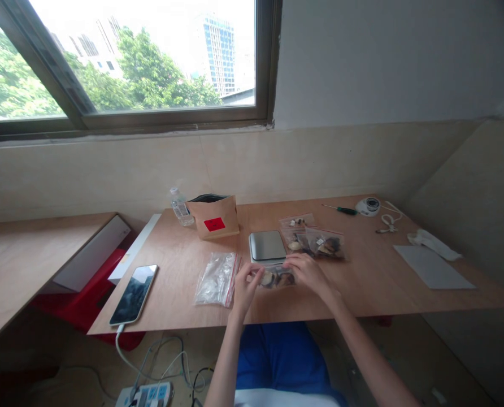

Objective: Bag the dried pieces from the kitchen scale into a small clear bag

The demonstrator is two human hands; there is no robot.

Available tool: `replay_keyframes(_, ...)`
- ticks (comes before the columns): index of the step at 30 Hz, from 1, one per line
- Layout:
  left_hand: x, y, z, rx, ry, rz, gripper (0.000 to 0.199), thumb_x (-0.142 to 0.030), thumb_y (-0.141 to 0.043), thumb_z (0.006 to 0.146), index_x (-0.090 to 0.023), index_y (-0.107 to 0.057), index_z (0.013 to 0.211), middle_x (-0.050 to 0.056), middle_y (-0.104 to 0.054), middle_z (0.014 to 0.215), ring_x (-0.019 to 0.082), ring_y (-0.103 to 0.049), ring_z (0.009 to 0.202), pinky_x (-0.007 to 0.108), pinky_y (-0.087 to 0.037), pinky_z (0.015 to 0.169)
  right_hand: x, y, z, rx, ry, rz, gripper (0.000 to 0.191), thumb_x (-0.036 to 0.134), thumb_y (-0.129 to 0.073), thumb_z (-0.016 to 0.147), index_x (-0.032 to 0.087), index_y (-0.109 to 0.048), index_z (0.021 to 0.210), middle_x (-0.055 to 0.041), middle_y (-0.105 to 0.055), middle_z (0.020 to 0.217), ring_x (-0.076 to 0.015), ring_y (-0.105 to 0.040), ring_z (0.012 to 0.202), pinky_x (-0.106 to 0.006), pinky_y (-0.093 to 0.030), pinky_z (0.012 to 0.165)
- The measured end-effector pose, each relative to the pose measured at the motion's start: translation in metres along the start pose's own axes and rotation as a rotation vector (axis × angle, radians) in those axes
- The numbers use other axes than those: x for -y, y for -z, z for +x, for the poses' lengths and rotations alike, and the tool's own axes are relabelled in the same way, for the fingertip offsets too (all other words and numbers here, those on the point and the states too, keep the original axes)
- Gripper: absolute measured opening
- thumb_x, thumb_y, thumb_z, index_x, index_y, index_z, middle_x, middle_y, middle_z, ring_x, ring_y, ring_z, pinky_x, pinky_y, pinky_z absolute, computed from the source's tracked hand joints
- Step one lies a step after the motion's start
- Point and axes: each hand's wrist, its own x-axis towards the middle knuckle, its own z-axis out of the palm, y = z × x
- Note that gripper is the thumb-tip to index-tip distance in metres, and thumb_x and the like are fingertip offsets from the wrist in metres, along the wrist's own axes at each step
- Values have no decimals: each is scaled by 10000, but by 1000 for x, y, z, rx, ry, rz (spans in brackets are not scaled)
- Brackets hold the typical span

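Head view, item record. Left hand (244, 289): fingers curled onto the left end of a small clear zip bag (276, 277), pinching it. Right hand (307, 271): laid over the bag's right end and upper edge, fingers bent down on it; whether it pinches or only presses cannot be told.

The zip bag lies flat on the wooden table (362, 282), just in front of the digital scale (267, 246), between the two hands. Contents: dark and pale dried pieces, kind unclear.

Handling, by judgement: light; thin soft film that buckles and slides on the wood; the pieces inside are probably brittle, so squeezing the middle is ill-advised. Best hold: the stiffer sealed strip along the top, or the corners.

Relative to the scale:
- stack of empty zip bags (217, 278), front left;
- filled bags (317, 242), just right, overlapping one another;
- brown paper pouch (215, 217) with red label, behind left;
- water bottle (179, 207), beside the pouch, further left;
- phone (134, 294) on a cable, far left at the table edge;
- screwdriver (340, 210), well to the right rear.
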Motion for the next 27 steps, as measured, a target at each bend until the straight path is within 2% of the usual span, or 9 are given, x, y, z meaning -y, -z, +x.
replay_keyframes(4, -2, -9, -1, -10, -25, -8, 229, -378, -547, 818, -169, -627, 769, 33, -614, 736, 165, -571, 732, 245, -406, 646, -3, 4, -3, 7, -18, 27, 274, 124, -435, 842, 220, -691, 830, -43, -707, 907, -198, -636, 895, -326, -458, 804)
replay_keyframes(7, -2, -14, -3, -23, -21, -20, 224, -371, -551, 816, -168, -614, 747, 19, -605, 710, 160, -563, 717, 243, -399, 649, -4, 12, -4, 36, -65, 75, 235, 193, -457, 852, 219, -691, 841, -41, -705, 885, -190, -638, 843, -301, -466, 776)
replay_keyframes(12, 4, -16, -3, 20, 34, -40, 266, -398, -532, 820, -164, -654, 793, 37, -641, 765, 175, -572, 744, 251, -397, 652, -13, 27, -7, 66, -167, 137, 203, 285, -495, 838, 249, -693, 822, -13, -709, 856, -191, -637, 795, -289, -464, 741)
replay_keyframes(18, 6, -17, 2, 18, 62, -56, 282, -417, -534, 811, -163, -637, 749, 34, -616, 726, 178, -562, 728, 251, -408, 647, -15, 27, -9, 63, -217, 147, 239, 258, -464, 834, 246, -700, 798, -9, -715, 823, -195, -645, 763, -281, -458, 712)
replay_keyframes(23, -5, -5, 2, 85, 57, -101, 245, -363, -487, 845, -178, -640, 895, 56, -643, 895, 193, -574, 853, 263, -417, 724, -28, 37, -15, 89, -215, 89, 229, 258, -450, 841, 220, -676, 845, -34, -699, 875, -197, -631, 809, -288, -457, 732)
replay_keyframes(27, -9, 12, 2, 76, 16, -47, 203, -278, -454, 850, -176, -551, 704, 8, -565, 724, 150, -527, 743, 251, -385, 712, -59, 59, -26, 35, -218, -105, 247, 256, -426, 851, 214, -669, 848, -49, -686, 883, -201, -616, 814, -306, -449, 744)
